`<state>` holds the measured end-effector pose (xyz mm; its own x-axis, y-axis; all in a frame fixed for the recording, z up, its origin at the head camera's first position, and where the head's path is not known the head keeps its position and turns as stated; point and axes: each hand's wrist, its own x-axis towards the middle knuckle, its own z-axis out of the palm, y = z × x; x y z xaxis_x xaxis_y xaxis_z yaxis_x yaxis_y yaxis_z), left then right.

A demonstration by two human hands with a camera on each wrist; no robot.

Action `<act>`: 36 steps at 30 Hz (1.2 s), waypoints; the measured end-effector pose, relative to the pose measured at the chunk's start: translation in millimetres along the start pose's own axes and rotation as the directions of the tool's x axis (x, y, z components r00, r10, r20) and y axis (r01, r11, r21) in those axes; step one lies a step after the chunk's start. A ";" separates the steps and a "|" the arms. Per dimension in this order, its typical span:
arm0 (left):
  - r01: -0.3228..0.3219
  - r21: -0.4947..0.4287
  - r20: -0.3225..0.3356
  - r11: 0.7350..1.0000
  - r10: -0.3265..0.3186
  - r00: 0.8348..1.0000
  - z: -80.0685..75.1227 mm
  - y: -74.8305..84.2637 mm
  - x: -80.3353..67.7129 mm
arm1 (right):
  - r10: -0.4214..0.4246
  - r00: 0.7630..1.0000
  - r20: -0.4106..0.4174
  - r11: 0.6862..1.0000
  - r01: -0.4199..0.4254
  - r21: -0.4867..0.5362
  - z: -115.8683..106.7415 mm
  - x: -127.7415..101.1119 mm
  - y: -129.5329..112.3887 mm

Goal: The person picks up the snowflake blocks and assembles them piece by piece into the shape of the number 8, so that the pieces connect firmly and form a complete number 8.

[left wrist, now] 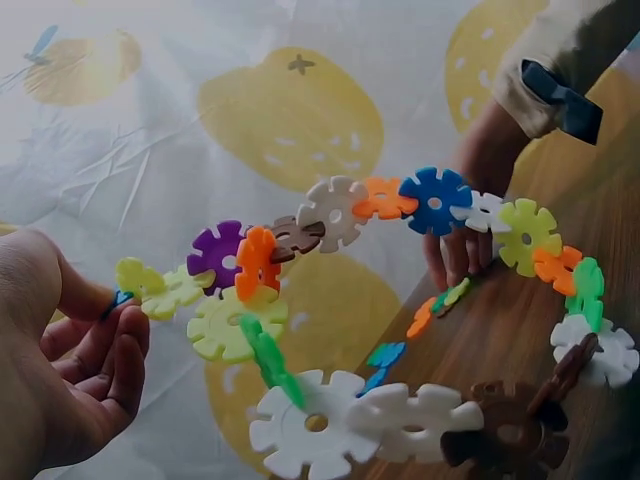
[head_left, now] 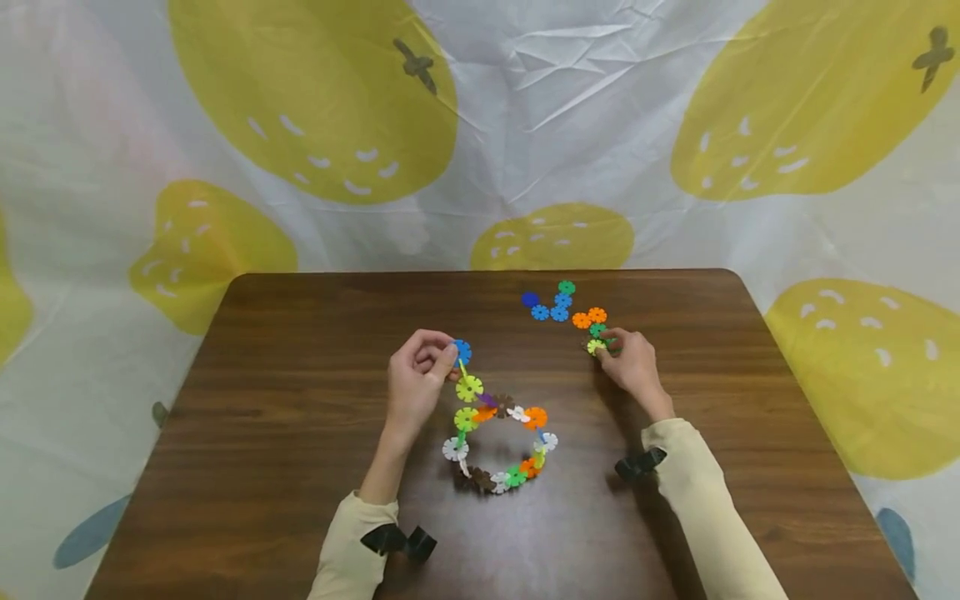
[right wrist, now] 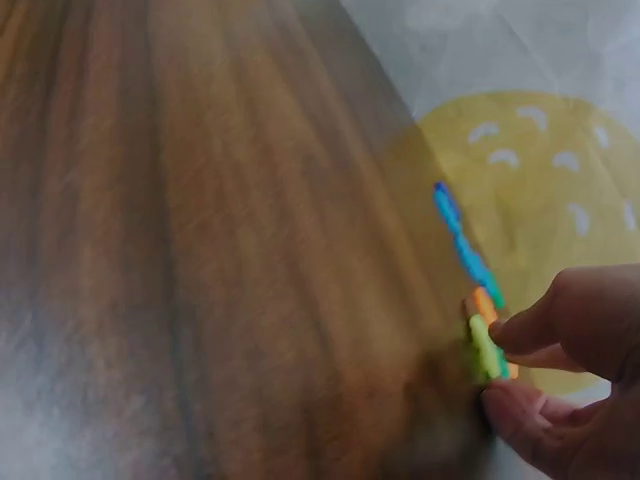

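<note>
A ring of linked snowflake discs (head_left: 501, 442) in many colours lies on the brown table (head_left: 300, 375), with a short stem rising to a blue disc (head_left: 462, 351). My left hand (head_left: 420, 371) pinches that blue disc at the stem's top; the left wrist view shows the chain (left wrist: 330, 215) arcing away from my fingers (left wrist: 105, 345). My right hand (head_left: 630, 358) pinches a yellow-green disc (head_left: 596, 347) at the near end of a loose group of discs (head_left: 562, 307). In the right wrist view the yellow-green disc (right wrist: 487, 348) sits edge-on between my fingertips (right wrist: 540, 325).
Loose blue, green and orange discs (head_left: 588, 317) lie at the table's back right. A white cloth with yellow fruit prints (head_left: 315, 100) hangs behind and around the table. The table's left half (head_left: 262, 433) holds nothing.
</note>
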<state>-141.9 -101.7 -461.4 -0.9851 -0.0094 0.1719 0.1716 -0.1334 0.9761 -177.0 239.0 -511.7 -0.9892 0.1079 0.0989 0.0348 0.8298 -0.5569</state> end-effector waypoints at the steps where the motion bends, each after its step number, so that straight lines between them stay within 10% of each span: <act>1: 0.001 0.000 0.003 1.000 -0.001 1.000 0.5 -0.2 -0.3 | -0.003 1.000 -0.010 1.000 0.003 -0.002 1.9 -0.5 2.7; 17: -0.001 -0.087 0.039 0.996 0.005 0.999 3.8 -0.4 -3.1 | -0.055 0.995 -0.088 0.987 0.068 0.144 6.6 -3.8 -6.3; 27: 0.017 -0.058 0.086 0.998 -0.012 0.996 5.7 -0.7 -5.7 | -0.258 0.961 0.103 0.792 0.149 0.593 -19.9 -21.4 -101.0; 36: 0.013 -0.043 0.103 0.999 -0.008 0.995 8.3 2.1 -5.2 | -0.378 0.921 0.091 0.753 0.249 0.609 -12.3 -25.4 -136.6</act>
<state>-136.4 -93.7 -459.1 -0.9798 0.0938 0.1767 0.1583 -0.1763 0.9715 -154.9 129.7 -427.9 -0.9373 -0.2642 0.2272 -0.3071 0.3181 -0.8969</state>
